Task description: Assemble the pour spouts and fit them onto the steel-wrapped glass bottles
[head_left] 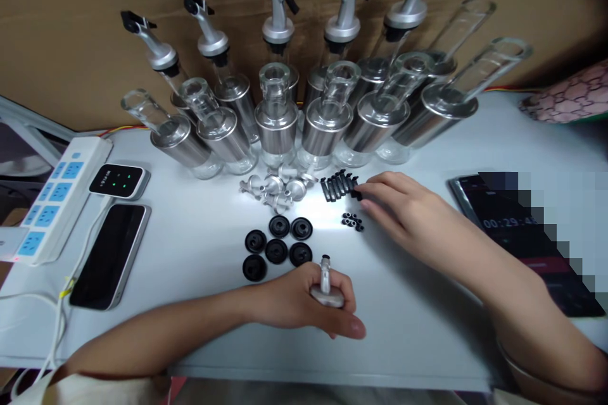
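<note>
My left hand (304, 304) is closed around a silver pourer spout (325, 281), its round base in the fingers and a small black tip pointing up. My right hand (399, 205) has its thumb and index finger pinched at the right end of a row of black flip levers (336, 186), on the last lever there. Just below lie several small black plugs (352, 222). A pile of loose silver spouts (280, 186) sits left of the levers. Round black stoppers (276, 251) are grouped nearer to me, by my left hand.
Glass bottles with metal sleeves (278, 133) stand in two rows at the back; several carry pourers (278, 28). On the left are a power strip (52, 199), a Wi-Fi device (118, 181) and a phone (110, 256). A dark timer screen (503, 221) lies right.
</note>
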Tool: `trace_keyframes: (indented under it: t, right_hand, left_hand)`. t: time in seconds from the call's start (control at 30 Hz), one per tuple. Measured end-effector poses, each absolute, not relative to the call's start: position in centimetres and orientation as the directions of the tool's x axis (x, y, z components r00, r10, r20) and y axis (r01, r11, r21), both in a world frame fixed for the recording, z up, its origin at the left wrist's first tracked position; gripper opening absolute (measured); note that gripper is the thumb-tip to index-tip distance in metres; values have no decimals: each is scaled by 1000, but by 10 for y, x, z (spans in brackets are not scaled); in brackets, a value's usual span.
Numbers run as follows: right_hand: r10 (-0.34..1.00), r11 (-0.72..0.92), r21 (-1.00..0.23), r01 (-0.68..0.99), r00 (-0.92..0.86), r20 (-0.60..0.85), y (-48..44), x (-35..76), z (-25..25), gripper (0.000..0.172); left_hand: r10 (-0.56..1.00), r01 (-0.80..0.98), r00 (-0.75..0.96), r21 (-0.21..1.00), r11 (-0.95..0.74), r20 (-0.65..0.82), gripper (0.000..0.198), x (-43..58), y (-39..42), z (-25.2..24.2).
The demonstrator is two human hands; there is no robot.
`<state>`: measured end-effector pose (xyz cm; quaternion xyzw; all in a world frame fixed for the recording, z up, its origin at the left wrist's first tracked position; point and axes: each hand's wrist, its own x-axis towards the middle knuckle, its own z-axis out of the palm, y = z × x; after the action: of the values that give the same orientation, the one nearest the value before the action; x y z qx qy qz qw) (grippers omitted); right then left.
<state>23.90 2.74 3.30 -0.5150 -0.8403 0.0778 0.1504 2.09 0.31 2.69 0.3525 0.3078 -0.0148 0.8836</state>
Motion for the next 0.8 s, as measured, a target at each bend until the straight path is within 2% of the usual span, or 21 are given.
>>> trace_keyframes:
  t: [0.23, 0.33, 0.4, 0.5, 0.63, 0.7, 0.8]
  right_hand:
    - [897, 442, -316, 839, -421, 136, 28, 239, 29, 29]
    - [897, 442, -344, 829, -412, 159, 27, 238, 29, 33]
    - [891, 453, -380, 807, -416, 180, 25, 235, 35, 30]
    - [876, 458, -553, 696, -459, 148, 19, 227, 48, 22]
    - [783, 385, -807, 448, -621, 29, 12, 216, 58, 20]
    - [735, 330, -868, 371, -677, -10, 10, 212, 58, 20]
    - [707, 248, -907, 340, -704, -71, 10, 208, 55, 18]
  left_hand:
    - [189, 264, 800, 617, 741, -570, 55, 21, 5, 29]
    - [186, 262, 804, 618, 742, -564, 55, 23, 5, 29]
    - [184, 253, 815, 624, 739, -549, 55, 22, 5, 29]
    - [171, 237, 845, 640, 731, -507, 53, 20, 5, 28]
    - [189, 182, 891, 707, 684, -413, 46, 18, 4, 27]
    - [206, 166, 903, 749, 642, -376, 41, 17, 3, 26]
    - [224, 152, 910, 783, 603, -349, 34, 16, 2, 24]
